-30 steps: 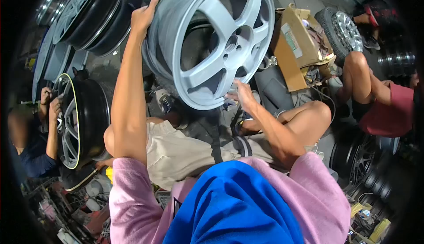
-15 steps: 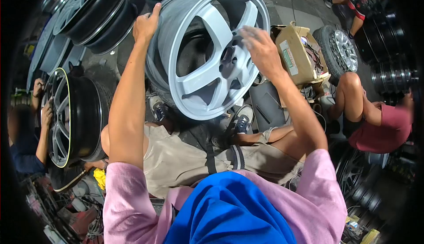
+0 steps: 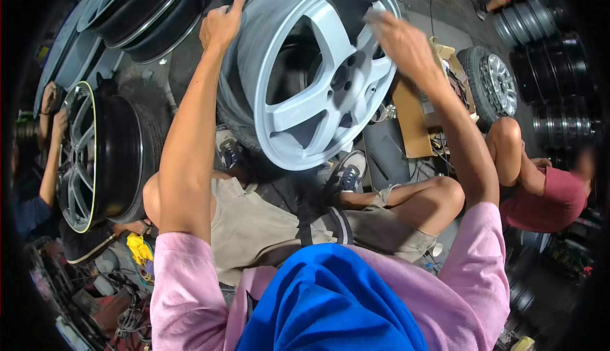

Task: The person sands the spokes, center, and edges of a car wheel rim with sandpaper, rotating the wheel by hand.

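A pale grey wheel rim (image 3: pixel 305 106) stands tilted in front of me, its spoked face toward the right. My left hand (image 3: pixel 221 27) is wrapped over the rim's rear edge at the upper left, thumb pointing up. At the upper right spoke is my right hand (image 3: pixel 403 46), its fingertips blurred by motion. Whether that hand holds anything small cannot be made out. Behind the rim's openings, a dark tyre-like ring shows in part beneath it.
Stacked rims (image 3: pixel 146 14) stand at the upper left. A co-worker's hands touch a yellow-edged rim (image 3: pixel 79 157) on the left. Right of my rim are a cardboard box (image 3: pixel 410 122), a tyred wheel (image 3: pixel 489 84) and a seated person in a red shirt (image 3: pixel 549 198).
My right hand has moved from the rim's lower edge, past its hub, up to the upper right spoke. My left hand keeps its hold at the upper left.
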`<state>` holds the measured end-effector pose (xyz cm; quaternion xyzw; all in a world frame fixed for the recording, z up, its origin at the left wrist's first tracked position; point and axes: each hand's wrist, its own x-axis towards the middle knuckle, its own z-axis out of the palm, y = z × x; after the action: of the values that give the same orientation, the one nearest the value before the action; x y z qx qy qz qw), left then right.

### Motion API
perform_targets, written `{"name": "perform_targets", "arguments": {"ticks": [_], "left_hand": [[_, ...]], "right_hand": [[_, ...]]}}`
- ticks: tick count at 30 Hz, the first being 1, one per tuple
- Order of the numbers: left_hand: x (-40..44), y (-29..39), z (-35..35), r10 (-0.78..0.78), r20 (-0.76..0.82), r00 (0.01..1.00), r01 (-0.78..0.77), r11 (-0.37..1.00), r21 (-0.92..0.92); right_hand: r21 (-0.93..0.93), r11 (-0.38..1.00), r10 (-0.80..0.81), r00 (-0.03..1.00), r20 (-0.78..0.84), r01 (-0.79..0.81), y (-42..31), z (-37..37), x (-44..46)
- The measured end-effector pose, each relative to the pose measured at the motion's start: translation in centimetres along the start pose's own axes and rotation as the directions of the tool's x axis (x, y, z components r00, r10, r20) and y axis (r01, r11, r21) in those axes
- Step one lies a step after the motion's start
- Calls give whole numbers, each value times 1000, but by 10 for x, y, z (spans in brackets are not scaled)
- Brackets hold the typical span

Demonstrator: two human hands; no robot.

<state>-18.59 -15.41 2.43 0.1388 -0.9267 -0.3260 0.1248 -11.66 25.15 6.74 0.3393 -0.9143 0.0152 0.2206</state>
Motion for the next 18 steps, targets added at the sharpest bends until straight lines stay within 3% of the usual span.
{"name": "perform_targets", "arguments": {"ticks": [1,3,5,7,10,14,18], "left_hand": [[1,0,0,-5,23,1000,5,1000,2],[5,0,-3,-9,34,999,10,1000,-4],[4,-2,-1,-19,26,999,19,1000,-5],[4,0,-2,-26,25,999,26,1000,-7],[1,2,0,-18,53,998,17,1000,7],[3,-1,-3,-11,32,999,11,1000,0],[0,3,-1,-23,16,1000,23,1000,6]], "right_hand": [[-91,996,8,995,-97,-17,2,-7,12],[-73,984,172,978,116,-165,-16,-8,9],[8,998,67,980,185,-70,-41,-8,-12],[22,996,86,981,176,-91,-57,-22,-15],[-8,989,145,989,-10,-145,-11,-7,-2],[61,953,299,954,-19,-297,-26,5,-7],[81,986,150,989,-5,-149,-38,-12,-28]]}}
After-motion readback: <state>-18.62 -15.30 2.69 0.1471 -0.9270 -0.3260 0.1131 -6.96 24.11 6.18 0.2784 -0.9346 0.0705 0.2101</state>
